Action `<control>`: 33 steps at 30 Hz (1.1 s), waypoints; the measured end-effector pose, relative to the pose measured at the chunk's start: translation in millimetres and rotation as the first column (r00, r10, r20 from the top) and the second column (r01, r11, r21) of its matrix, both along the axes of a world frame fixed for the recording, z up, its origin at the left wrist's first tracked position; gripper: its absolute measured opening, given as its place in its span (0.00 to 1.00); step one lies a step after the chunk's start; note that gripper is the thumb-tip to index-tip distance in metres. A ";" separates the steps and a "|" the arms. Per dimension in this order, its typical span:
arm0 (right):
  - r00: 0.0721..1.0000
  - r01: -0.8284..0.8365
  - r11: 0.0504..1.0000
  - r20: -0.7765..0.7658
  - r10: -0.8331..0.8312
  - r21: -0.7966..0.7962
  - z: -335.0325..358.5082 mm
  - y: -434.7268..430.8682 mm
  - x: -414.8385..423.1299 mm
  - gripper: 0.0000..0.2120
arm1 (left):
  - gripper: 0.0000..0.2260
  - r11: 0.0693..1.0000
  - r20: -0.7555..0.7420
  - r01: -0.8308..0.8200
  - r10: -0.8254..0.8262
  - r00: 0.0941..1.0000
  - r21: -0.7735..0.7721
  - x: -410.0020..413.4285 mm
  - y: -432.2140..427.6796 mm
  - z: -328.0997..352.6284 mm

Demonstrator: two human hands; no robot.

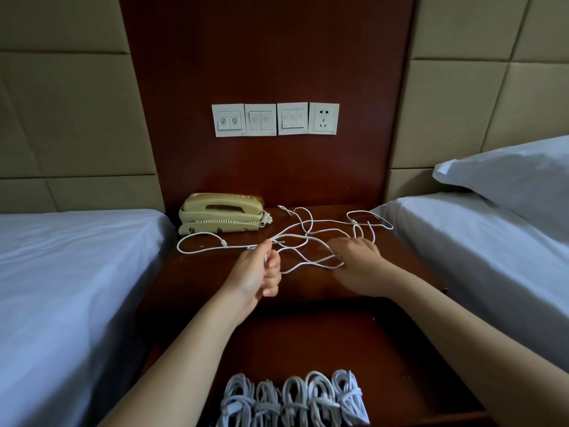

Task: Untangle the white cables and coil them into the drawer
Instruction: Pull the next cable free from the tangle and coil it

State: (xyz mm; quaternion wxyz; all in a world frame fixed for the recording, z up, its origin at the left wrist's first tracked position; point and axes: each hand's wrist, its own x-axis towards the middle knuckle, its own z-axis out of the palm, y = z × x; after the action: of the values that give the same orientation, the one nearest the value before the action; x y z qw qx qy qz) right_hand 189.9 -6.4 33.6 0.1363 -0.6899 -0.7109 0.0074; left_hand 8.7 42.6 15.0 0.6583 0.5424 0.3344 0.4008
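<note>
White cables (303,237) lie loose and tangled on top of the dark wood table (400,257), with loops running from beside the phone across to the edge of the right bed. Left grip (261,272), a bare hand, is curled into a fist and clamped on one strand of the tangle. The strand comes out the top of the fist and the hand is raised a little over the table's front half. Right grip (357,260) is palm down on the right part of the tangle, fingers apart and fairly straight, resting on the strands without closing on any; it is slightly blurred. Drawer (385,349) below the table front stands pulled open toward the camera. Five coiled cable bundles (295,399), each wrapped round its middle, lie side by side in a row at its near end, touching or nearly touching. Beige corded phone (221,214) sits at the table's back left, handset on its cradle and curly cord at its right side, just beside the far loops. Wall panel behind carries three white switch plates (260,119) and a socket (324,118) in one row. Left bed (61,272) and right bed (492,257) flank the table, both under white sheets, and a pillow (517,180) lies on the right one.
</note>
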 end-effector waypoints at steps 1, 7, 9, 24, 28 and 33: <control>0.986 -0.051 0.998 -0.159 0.054 0.020 2.7 -0.9 -4.1 0.16 | 0.22 1.000 -0.006 0.001 -0.001 1.000 0.002 1.7 -0.3 -0.4; 0.903 -0.129 0.963 -0.374 0.212 0.235 1.8 1.4 -13.4 0.17 | 0.22 0.994 0.033 0.101 -0.100 0.994 -0.035 2.2 -4.0 2.8; 0.916 -0.112 0.965 -0.351 0.193 0.238 3.3 1.9 -11.3 0.19 | 0.22 0.990 0.074 0.136 -0.132 0.988 -0.046 1.1 -6.9 5.9; 0.964 -0.225 0.974 0.142 0.226 -0.024 -0.5 -18.3 -55.0 0.14 | 0.19 0.993 0.275 -0.015 0.046 0.960 -0.113 11.5 -10.6 15.1; 0.960 -0.262 0.965 0.109 0.260 0.011 1.2 -18.5 -55.9 0.13 | 0.19 0.994 0.256 -0.102 0.111 0.960 -0.047 13.7 -7.8 13.8; 0.941 -0.337 0.936 0.053 0.334 0.097 12.5 -24.4 -58.1 0.11 | 0.19 0.960 0.066 -0.243 0.235 0.970 0.142 13.3 -1.5 8.3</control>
State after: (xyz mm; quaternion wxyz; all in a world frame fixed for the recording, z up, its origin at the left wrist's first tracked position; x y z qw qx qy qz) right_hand 131.8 -30.8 46.2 0.1562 -0.5505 -0.8199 -0.0189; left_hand 22.0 41.1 23.2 0.5704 0.5360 0.3506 0.5142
